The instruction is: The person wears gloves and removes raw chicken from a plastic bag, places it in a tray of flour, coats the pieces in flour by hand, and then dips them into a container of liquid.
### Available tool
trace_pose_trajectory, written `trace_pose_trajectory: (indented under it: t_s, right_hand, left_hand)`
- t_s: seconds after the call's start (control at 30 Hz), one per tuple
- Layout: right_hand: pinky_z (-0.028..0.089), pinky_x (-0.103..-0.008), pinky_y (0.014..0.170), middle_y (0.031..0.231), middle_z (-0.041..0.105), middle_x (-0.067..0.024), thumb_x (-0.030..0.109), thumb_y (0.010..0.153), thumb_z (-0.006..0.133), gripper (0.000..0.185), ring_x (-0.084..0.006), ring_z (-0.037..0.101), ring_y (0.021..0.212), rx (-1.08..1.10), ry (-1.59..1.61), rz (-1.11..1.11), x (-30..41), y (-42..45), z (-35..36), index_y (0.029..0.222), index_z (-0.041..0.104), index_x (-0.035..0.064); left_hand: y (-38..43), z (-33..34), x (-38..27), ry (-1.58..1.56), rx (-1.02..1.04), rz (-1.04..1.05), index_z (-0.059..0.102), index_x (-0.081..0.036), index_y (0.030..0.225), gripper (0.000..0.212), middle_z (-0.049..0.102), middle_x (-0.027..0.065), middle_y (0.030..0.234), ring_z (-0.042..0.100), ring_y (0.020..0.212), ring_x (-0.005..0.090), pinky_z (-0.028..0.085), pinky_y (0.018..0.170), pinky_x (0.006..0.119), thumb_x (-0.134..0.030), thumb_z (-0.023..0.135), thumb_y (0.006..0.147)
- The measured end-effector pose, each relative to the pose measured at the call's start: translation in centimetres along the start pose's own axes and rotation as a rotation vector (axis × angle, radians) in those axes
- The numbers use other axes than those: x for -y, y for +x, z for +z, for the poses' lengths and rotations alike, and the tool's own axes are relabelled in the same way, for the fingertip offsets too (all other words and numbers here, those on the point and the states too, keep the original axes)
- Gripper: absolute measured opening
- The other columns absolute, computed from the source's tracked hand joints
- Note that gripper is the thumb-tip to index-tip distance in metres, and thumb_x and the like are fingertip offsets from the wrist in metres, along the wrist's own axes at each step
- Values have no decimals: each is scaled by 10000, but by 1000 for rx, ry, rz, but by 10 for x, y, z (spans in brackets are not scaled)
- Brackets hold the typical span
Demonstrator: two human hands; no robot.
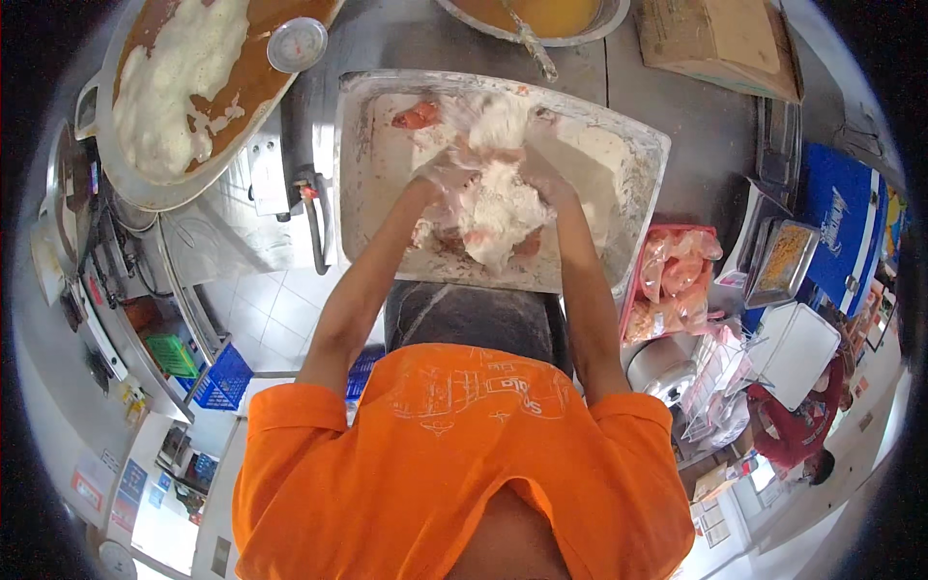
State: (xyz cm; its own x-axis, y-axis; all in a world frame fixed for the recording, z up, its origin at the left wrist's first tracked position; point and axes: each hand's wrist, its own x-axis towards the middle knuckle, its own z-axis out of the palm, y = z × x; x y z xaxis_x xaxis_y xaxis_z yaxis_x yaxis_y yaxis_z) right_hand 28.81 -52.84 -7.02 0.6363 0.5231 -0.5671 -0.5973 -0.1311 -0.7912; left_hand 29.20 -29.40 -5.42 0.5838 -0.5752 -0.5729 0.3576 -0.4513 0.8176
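Before me stands a deep rectangular tub (349,167) holding pale flour (587,152). Both my hands are inside it, blurred by motion and dusted with flour. My left hand (446,172) grips the left side of a heap of flour-coated meat pieces (500,206). Across from it, my right hand (542,174) holds the heap's right side. Flour partly hides the pieces and my fingers. A bare reddish piece of meat (417,114) lies near the tub's far left corner, apart from my hands.
At the far left, a large pan (90,109) holds foamy brown liquid, with a dial thermometer (297,45) at its edge. A metal bowl (500,32) of yellowish liquid and a cardboard box (718,43) stand behind. Bagged raw meat (674,279) sits right. A person (790,428) is farther right.
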Motion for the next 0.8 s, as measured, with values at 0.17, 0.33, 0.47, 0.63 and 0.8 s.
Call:
trace_pose_trajectory:
  t_s: [0.17, 0.33, 0.47, 0.63, 0.8]
  right_hand:
    - [448, -415, 934, 1259, 541, -145, 180, 871, 589, 569, -305, 561, 1090, -172, -424, 8, 46, -82, 43, 1385, 395, 30]
    - [472, -395, 846, 1113, 609, -118, 207, 895, 542, 428, -254, 593, 964, -516, -484, -234, -84, -117, -29, 1295, 502, 59]
    - [465, -430, 832, 1043, 622, -131, 233, 870, 556, 444, -255, 605, 907, -57, -1199, 32, -97, -70, -43, 1273, 517, 49]
    - [462, -415, 843, 1055, 632, -154, 314, 868, 570, 521, -228, 615, 905, -153, -30, -139, -57, -48, 1, 1285, 498, 9]
    - [426, -379, 967, 1231, 567, -163, 294, 904, 541, 490, -250, 547, 1125, -401, -772, -39, 4, -73, 6, 1300, 488, 11]
  left_hand:
    - [-71, -24, 61, 188, -118, 25, 367, -154, 1432, 763, 448, 72, 1413, 421, 1291, 236, 318, 1093, 394, -324, 709, 771]
    - [-61, -26, 99, 208, -128, 119, 354, -164, 1442, 775, 443, 79, 1419, 413, 1300, 241, 296, 1113, 395, -263, 709, 761]
    - [-6, -3, 55, 481, 155, 151, 374, -175, 1432, 707, 495, 100, 1369, 455, 1260, 238, 283, 1122, 392, -233, 684, 800]
    - [-4, 3, 2, 461, 200, -154, 427, -149, 1398, 591, 542, 134, 1310, 495, 1212, 228, 293, 1111, 387, -308, 621, 863]
    - [-60, -25, 29, 274, -223, -95, 420, -131, 1400, 594, 530, 143, 1319, 481, 1223, 251, 303, 1099, 413, -355, 585, 875]
